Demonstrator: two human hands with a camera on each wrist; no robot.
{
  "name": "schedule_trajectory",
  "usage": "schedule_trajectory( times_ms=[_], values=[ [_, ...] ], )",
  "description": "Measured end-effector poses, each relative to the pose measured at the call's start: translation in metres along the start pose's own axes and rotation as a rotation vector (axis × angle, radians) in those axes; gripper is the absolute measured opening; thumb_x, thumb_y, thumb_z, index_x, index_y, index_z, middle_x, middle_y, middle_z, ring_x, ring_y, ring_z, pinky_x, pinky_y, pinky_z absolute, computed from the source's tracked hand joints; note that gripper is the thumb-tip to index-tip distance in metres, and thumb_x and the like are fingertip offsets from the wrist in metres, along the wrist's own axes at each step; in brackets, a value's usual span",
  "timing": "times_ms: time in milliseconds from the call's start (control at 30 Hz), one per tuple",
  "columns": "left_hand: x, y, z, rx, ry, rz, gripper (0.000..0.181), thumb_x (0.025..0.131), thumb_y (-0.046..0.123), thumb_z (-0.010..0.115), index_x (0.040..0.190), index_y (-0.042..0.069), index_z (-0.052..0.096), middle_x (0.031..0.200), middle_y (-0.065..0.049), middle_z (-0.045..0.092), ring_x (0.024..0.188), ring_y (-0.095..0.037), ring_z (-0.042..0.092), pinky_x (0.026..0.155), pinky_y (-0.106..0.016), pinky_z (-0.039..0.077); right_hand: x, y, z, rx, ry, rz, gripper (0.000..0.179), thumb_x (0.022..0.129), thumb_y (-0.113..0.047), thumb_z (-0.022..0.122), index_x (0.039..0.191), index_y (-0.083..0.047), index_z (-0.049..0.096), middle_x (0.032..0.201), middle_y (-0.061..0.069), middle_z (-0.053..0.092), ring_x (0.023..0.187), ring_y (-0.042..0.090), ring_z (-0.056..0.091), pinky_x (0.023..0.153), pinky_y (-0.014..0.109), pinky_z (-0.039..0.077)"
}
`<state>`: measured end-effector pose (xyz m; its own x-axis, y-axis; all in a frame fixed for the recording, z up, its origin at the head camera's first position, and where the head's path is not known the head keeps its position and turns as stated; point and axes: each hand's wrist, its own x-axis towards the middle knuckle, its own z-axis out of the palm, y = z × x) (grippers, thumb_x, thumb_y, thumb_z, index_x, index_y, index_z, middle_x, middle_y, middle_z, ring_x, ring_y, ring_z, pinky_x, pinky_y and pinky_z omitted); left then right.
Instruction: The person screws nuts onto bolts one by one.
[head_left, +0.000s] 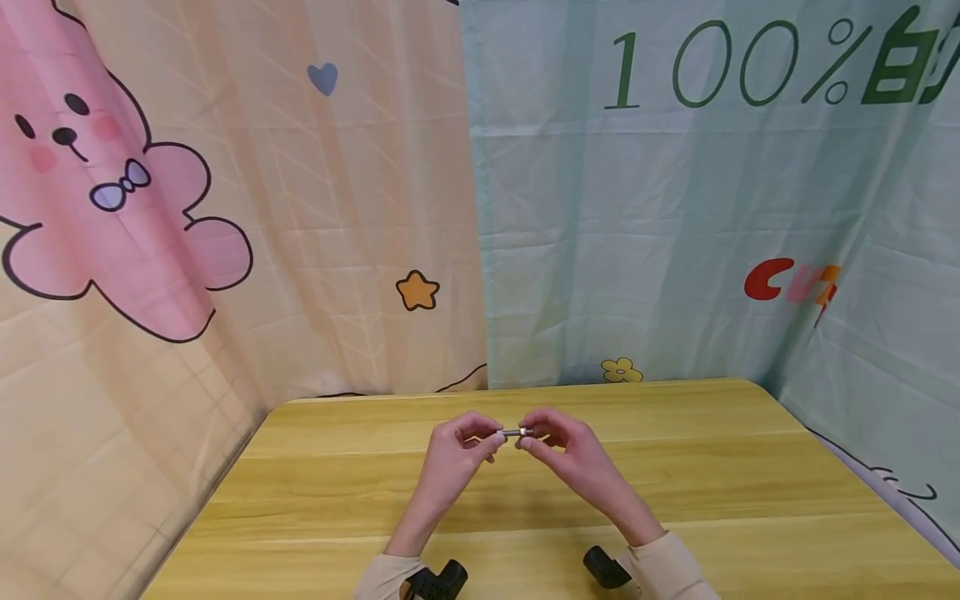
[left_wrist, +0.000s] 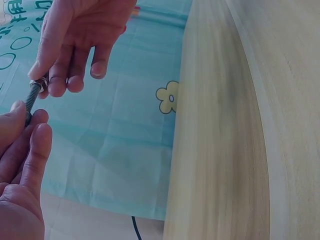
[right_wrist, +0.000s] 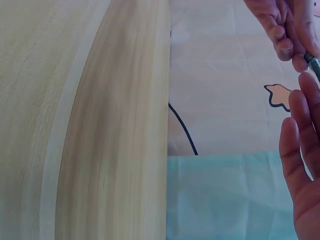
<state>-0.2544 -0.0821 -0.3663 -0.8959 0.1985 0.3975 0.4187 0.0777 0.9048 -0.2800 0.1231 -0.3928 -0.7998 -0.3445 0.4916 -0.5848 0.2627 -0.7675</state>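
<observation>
A small metal bolt (head_left: 512, 432) is held level above the table, between both hands. At its left end, my left hand (head_left: 455, 457) pinches the bolt's head between thumb and fingers. My right hand (head_left: 567, 451) pinches a nut (head_left: 524, 432) near the other end, and the fingertips partly cover it. Threads show along the bolt's shank (left_wrist: 33, 97) in the left wrist view, with the nut (left_wrist: 38, 84) under the right thumb. Only part of the bolt (right_wrist: 312, 62) appears at the right edge of the right wrist view.
Beneath the hands lies a wood-grain table (head_left: 337, 483). Printed curtains, one peach (head_left: 360, 208) and one pale blue-green (head_left: 600, 225), hang behind it. Black wrist cameras sit at the left cuff (head_left: 438, 580) and the right cuff (head_left: 606, 567).
</observation>
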Motion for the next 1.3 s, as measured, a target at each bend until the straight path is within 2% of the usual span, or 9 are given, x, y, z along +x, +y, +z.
schedule_trajectory(
  times_ms=[233,367,533,733,1000,1067,1133,1200,1300],
  values=[
    [-0.0004,0.0009,0.0000,0.006,-0.002,-0.015,0.009,0.089,0.000,0.070,0.098,-0.002,0.070,0.090,-0.012,0.067,0.071,-0.022,0.064,0.066,-0.027,0.056,-0.0002,-0.0008,0.0037,0.003,0.006,0.079,0.015,0.098,-0.029,0.062,0.098,-0.015,0.067,0.083,-0.003,0.068,0.082,0.026,0.066,0.072,0.032,0.055],
    [-0.0005,0.0011,0.0001,0.007,-0.004,-0.016,0.009,0.089,0.000,0.070,0.098,-0.002,0.070,0.091,-0.012,0.067,0.073,-0.031,0.064,0.066,-0.026,0.055,-0.0008,-0.0020,0.0051,-0.019,0.026,0.124,0.018,0.098,-0.035,0.062,0.100,-0.018,0.068,0.087,-0.005,0.068,0.083,0.020,0.065,0.072,0.032,0.054],
    [-0.0001,0.0006,-0.0004,0.008,0.002,-0.015,0.008,0.090,-0.001,0.069,0.098,-0.003,0.070,0.090,-0.013,0.067,0.072,-0.023,0.063,0.065,-0.026,0.055,-0.0007,-0.0014,0.0048,-0.029,0.038,0.076,0.024,0.093,-0.022,0.070,0.116,-0.019,0.064,0.105,-0.006,0.066,0.097,0.014,0.062,0.079,0.034,0.054],
    [0.0010,-0.0010,-0.0009,0.004,0.007,-0.013,0.008,0.090,-0.001,0.069,0.097,-0.003,0.070,0.089,-0.012,0.067,0.072,-0.015,0.062,0.067,-0.032,0.058,0.0007,0.0003,0.0033,-0.025,0.014,-0.022,0.020,0.093,-0.014,0.069,0.110,-0.021,0.063,0.104,-0.005,0.066,0.096,0.015,0.063,0.079,0.033,0.054],
    [0.0006,-0.0002,-0.0006,-0.004,0.001,-0.014,0.008,0.089,-0.001,0.069,0.097,-0.004,0.069,0.089,-0.013,0.066,0.071,-0.016,0.062,0.067,-0.035,0.058,-0.0002,0.0003,0.0023,-0.022,0.009,0.042,0.019,0.093,-0.024,0.070,0.108,-0.012,0.067,0.094,-0.004,0.069,0.085,0.016,0.066,0.076,0.032,0.054],
    [0.0006,-0.0002,-0.0004,0.003,0.001,-0.014,0.008,0.089,-0.001,0.069,0.097,-0.003,0.069,0.089,-0.013,0.066,0.071,-0.016,0.062,0.067,-0.034,0.058,-0.0004,-0.0001,0.0027,-0.037,0.014,0.053,0.016,0.094,-0.026,0.068,0.105,-0.015,0.067,0.091,-0.006,0.069,0.084,0.015,0.066,0.075,0.032,0.054],
    [0.0006,0.0001,-0.0003,0.007,-0.001,-0.012,0.008,0.090,-0.001,0.069,0.097,-0.003,0.069,0.089,-0.013,0.066,0.072,-0.016,0.062,0.069,-0.040,0.058,-0.0001,-0.0001,0.0031,-0.051,0.020,0.061,0.014,0.096,-0.030,0.065,0.102,-0.017,0.068,0.089,-0.007,0.068,0.084,0.017,0.065,0.073,0.033,0.053],
    [0.0006,0.0004,-0.0004,0.013,-0.003,-0.014,0.008,0.090,-0.001,0.069,0.098,-0.003,0.069,0.090,-0.012,0.066,0.072,-0.016,0.062,0.070,-0.040,0.058,-0.0001,-0.0005,0.0036,-0.070,0.028,0.077,0.016,0.097,-0.036,0.063,0.099,-0.021,0.069,0.089,-0.009,0.067,0.085,0.018,0.064,0.073,0.034,0.053],
    [0.0007,0.0004,-0.0005,0.017,-0.008,-0.012,0.008,0.090,-0.001,0.069,0.098,-0.003,0.069,0.090,-0.013,0.067,0.071,-0.016,0.062,0.070,-0.043,0.058,0.0000,-0.0001,0.0040,-0.077,0.033,0.101,0.019,0.097,-0.040,0.061,0.103,-0.024,0.069,0.094,-0.008,0.067,0.089,0.019,0.063,0.075,0.035,0.053]
  ],
)
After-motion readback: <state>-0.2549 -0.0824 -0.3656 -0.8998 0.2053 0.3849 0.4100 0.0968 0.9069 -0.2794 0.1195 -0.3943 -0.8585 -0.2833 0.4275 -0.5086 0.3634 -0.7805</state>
